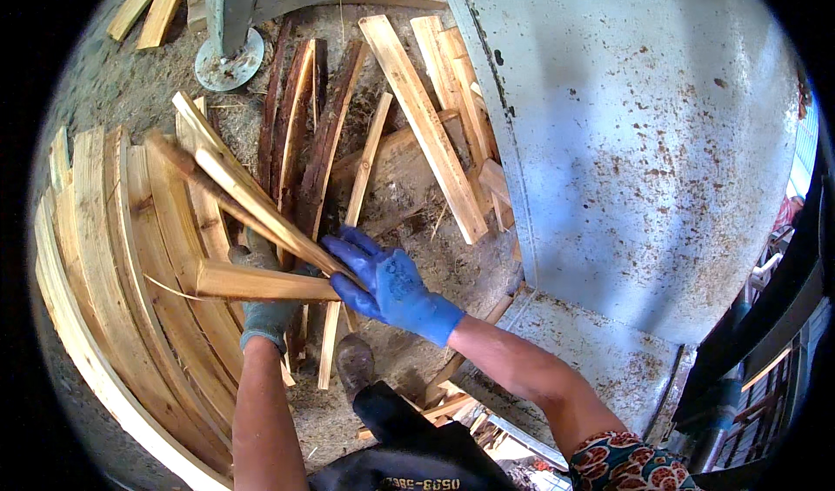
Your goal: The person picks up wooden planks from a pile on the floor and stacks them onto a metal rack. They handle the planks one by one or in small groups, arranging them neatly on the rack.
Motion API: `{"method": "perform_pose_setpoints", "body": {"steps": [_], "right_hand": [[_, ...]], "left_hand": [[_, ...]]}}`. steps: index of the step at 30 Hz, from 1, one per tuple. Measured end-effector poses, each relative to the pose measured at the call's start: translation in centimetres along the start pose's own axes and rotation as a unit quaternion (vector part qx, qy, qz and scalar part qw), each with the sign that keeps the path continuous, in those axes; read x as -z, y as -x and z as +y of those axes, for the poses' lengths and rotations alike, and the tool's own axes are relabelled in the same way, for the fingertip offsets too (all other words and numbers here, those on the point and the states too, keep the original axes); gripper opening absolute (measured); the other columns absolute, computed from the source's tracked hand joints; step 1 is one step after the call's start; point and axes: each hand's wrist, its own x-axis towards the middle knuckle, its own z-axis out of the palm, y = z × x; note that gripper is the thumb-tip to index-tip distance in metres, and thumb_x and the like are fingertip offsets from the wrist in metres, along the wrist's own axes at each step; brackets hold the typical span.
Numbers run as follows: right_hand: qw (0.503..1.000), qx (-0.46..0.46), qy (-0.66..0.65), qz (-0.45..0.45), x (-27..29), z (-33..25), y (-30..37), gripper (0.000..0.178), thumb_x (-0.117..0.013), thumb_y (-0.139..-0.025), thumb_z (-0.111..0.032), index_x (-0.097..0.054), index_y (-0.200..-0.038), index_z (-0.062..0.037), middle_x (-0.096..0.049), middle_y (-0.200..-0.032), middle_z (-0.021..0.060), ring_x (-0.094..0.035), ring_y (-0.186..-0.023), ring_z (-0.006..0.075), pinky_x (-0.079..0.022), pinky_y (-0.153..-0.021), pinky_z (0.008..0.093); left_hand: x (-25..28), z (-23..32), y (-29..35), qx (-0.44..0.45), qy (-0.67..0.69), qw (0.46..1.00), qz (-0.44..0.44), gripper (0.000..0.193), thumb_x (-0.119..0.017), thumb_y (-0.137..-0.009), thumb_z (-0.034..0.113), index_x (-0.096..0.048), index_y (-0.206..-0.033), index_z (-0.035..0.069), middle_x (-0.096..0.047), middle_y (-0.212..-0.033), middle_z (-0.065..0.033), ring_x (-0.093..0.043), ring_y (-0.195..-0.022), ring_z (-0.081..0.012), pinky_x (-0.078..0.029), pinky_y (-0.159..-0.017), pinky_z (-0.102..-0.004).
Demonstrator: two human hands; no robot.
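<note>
My right hand [402, 293], in a blue coated glove, is closed round the right-hand ends of several narrow wood strips [252, 197], which fan out toward the upper left. A thicker, pale wood piece [265, 281] lies crosswise, its right end at the same hand. Under these pieces is my left hand [268, 317] in a dark grey-green glove. It appears to grip them from below, though the wood hides most of its fingers. Bark-edged slats [332, 134] and a long pale slat [424, 126] lie on the ground beyond my hands.
A row of long boards [104, 256] curves along the left. A large rust-spotted, pale metal panel [626, 143] takes up the right side. At the top left, a metal leg with a round foot [229, 60] stands on the dirt floor. More wood scraps [452, 408] lie near my boot [356, 365].
</note>
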Motion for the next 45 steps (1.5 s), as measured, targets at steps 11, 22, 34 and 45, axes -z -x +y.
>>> {"method": "perform_pose_setpoints", "body": {"steps": [11,22,34,45], "right_hand": [[0.967,-0.213,0.048,0.13,4.8,18.5,0.6,0.074,-0.076,-0.069,-0.037,-0.044,-0.124,0.0014,-0.061,-0.102,0.0191,-0.062,-0.086,0.032,-0.05,-0.073,0.0366],[0.84,-0.302,-0.447,-0.057,8.4,-7.5,13.1,0.057,-0.07,-0.07,-0.008,-0.045,-0.121,-0.0038,-0.06,-0.09,0.0048,-0.057,-0.077,0.0121,-0.05,-0.07,0.029],[0.848,-0.116,-0.401,-0.327,0.8,-23.2,2.6,0.072,-0.067,-0.075,-0.036,-0.04,-0.129,0.004,-0.055,-0.111,0.0285,-0.058,-0.101,0.034,-0.046,-0.086,0.04],[0.969,-0.086,-0.195,0.123,-0.1,1.5,5.6,0.061,-0.07,-0.079,-0.027,-0.044,-0.126,0.0021,-0.054,-0.12,0.0145,-0.052,-0.11,0.0246,-0.038,-0.098,0.0357]], "left_hand": [[0.8,0.8,0.3,0.005,-0.01,0.998,0.054,0.066,-0.07,-0.072,0.032,-0.041,-0.127,0.007,-0.049,-0.121,-0.0176,-0.044,-0.114,-0.0351,-0.033,-0.098,-0.0443],[-0.1,3.9,1.2,0.01,0.073,0.977,0.202,0.061,-0.071,-0.068,0.026,-0.047,-0.12,0.004,-0.053,-0.114,-0.0226,-0.048,-0.109,-0.0386,-0.037,-0.095,-0.044],[-2.4,8.4,9.4,-0.025,0.161,0.928,0.335,0.079,-0.066,-0.081,0.025,-0.021,-0.138,-0.005,-0.027,-0.138,-0.0297,-0.027,-0.13,-0.0386,-0.023,-0.107,-0.0419],[1.0,8.7,3.7,-0.044,0.244,0.934,0.258,0.101,-0.076,-0.066,0.047,-0.026,-0.134,-0.01,-0.025,-0.138,-0.0326,-0.027,-0.13,-0.041,-0.024,-0.106,-0.0424]]}}
